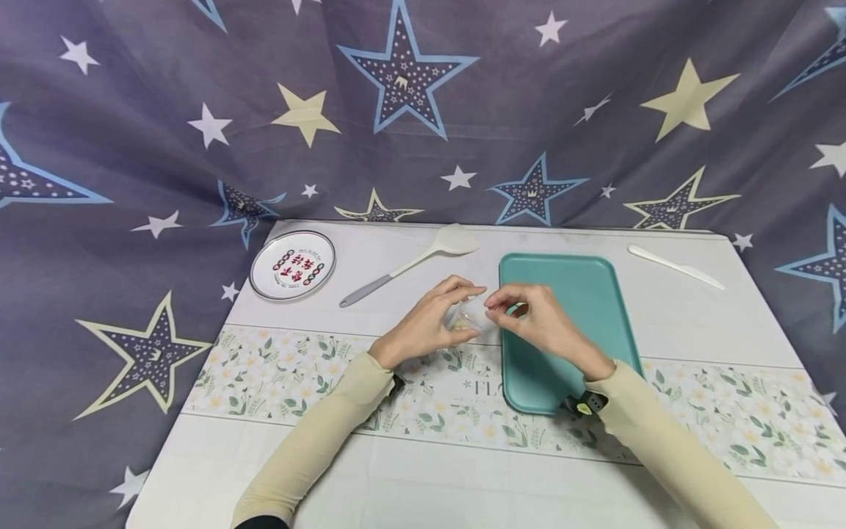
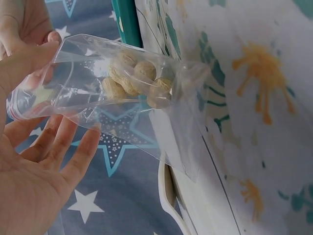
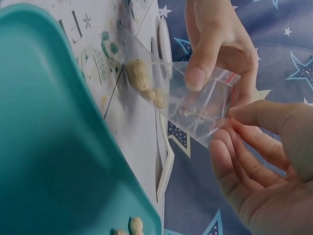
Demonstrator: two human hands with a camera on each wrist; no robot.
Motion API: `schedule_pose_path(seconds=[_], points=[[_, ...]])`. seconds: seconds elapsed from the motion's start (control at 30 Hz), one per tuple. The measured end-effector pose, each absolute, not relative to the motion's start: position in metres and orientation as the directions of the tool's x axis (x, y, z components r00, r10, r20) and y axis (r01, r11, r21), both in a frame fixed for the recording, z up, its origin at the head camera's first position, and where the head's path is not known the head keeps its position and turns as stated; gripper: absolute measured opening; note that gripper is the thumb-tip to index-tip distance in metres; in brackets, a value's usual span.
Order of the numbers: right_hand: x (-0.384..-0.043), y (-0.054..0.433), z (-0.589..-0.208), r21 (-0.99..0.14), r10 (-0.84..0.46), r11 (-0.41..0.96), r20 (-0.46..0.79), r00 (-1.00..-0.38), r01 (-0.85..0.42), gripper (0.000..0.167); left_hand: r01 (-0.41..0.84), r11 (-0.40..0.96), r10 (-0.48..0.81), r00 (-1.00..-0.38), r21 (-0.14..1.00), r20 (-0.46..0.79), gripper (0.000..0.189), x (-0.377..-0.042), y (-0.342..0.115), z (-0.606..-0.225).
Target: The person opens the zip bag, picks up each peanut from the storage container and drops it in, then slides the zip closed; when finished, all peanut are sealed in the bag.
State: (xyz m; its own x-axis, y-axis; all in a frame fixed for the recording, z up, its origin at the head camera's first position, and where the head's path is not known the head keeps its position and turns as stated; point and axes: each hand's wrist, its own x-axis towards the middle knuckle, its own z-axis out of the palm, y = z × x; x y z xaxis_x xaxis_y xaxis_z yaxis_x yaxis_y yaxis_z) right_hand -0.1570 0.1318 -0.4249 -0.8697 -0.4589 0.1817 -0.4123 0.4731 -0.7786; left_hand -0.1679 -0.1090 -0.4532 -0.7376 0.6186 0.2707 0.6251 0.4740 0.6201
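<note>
A clear zip bag (image 2: 83, 93) with a red line along its seal holds several unshelled peanuts (image 2: 137, 76), gathered toward its lower end. My left hand (image 1: 432, 319) grips the bag near its top, thumb on one side and fingers on the other. At the sealed edge, my right hand (image 1: 538, 316) pinches the corner between thumb and fingertips, best seen in the right wrist view. The bag hangs over the table beside the teal tray (image 1: 562, 275). Loose peanuts (image 3: 136, 226) lie on the tray near its edge; in the head view the right hand hides them.
A white plate (image 1: 271, 275) with red print stands at the back left. Next to it lies a spatula (image 1: 423, 257) with a grey handle. A white knife (image 1: 674, 266) rests at the back right. A starry curtain (image 1: 476, 95) hangs behind the table.
</note>
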Motion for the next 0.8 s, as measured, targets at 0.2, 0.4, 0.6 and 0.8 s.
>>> schedule_pose_path(seconds=[0.2,0.4,0.6,0.8], points=[[-0.160,0.142,-0.424,-0.762,-0.426,0.496,0.203,-0.882,-0.415,0.011,0.626,0.479,0.617,-0.739,0.616,0.272,0.069,-0.168,-0.109,-0.454],[-0.163,0.156,-0.423,-0.748,-0.393,0.530,0.201,-0.897,-0.400,0.011,0.623,0.483,0.617,-0.741,0.615,0.265,0.069,-0.169,-0.110,-0.454],[-0.167,0.171,-0.430,-0.768,-0.373,0.520,0.190,-0.908,-0.375,0.011,0.622,0.486,0.616,-0.742,0.614,0.264,0.069,-0.169,-0.109,-0.455],[-0.170,0.184,-0.439,-0.739,-0.352,0.563,0.191,-0.916,-0.370,0.012,0.629,0.487,0.619,-0.738,0.606,0.268,0.070,-0.171,-0.109,-0.456]])
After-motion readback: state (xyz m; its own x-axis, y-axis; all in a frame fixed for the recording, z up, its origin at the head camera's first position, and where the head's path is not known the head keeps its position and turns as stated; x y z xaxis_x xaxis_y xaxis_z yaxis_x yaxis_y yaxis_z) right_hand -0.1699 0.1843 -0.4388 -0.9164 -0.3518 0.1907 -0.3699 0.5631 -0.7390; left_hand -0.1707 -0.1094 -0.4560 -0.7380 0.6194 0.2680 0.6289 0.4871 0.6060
